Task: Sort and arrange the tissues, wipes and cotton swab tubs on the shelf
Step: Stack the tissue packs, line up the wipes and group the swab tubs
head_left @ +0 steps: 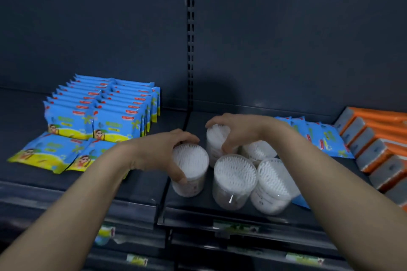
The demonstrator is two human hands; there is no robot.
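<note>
Several clear cotton swab tubs stand clustered on the dark shelf [141,185], just right of its middle. My left hand [163,152] grips the leftmost tub [191,174] from above, thumb on its near side. My right hand [235,130] holds a tub [217,141] behind it, fingers curled over its top. Two more tubs [234,180] [272,185] stand at the front, and another tub [257,149] is partly hidden under my right wrist. Blue wipes packs [99,112] stand in two rows on the left.
Two wipes packs [57,154] lie flat in front of the rows. More blue packs [323,136] lie loose to the right behind my right forearm. Orange-and-grey tissue packs [374,147] line the far right. A slotted upright [190,39] splits the back panel. Lower shelves carry price labels [235,225].
</note>
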